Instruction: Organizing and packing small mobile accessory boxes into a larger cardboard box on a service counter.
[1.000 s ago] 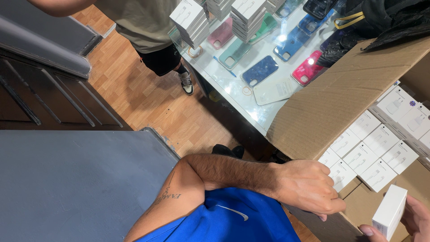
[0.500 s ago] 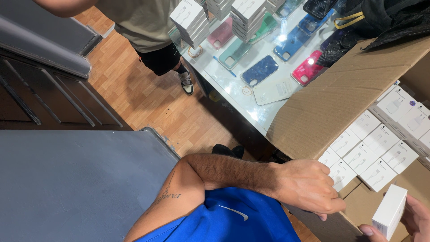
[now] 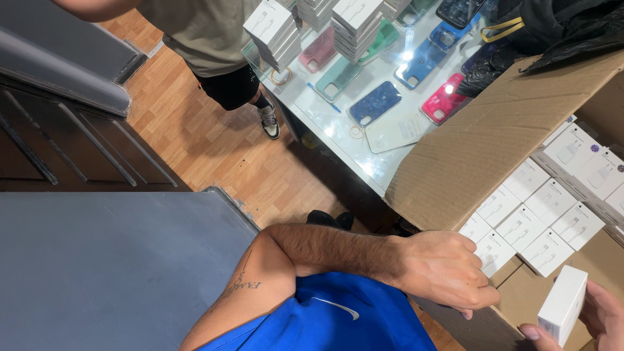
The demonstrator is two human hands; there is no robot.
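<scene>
While the left hand [image 3: 445, 270] rests curled, empty, on the cardboard box [image 3: 494, 140], right hand [image 3: 601, 318] fingers grasp a white box [image 3: 563, 305].

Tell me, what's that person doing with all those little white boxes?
The person's left hand rests on the edge of a big cardboard box packed with rows of small white boxes. Their right hand holds one white box just outside it. Beside the carton, a glass table carries colourful phone cases and more stacked white boxes. Another person stands at the table.
</scene>
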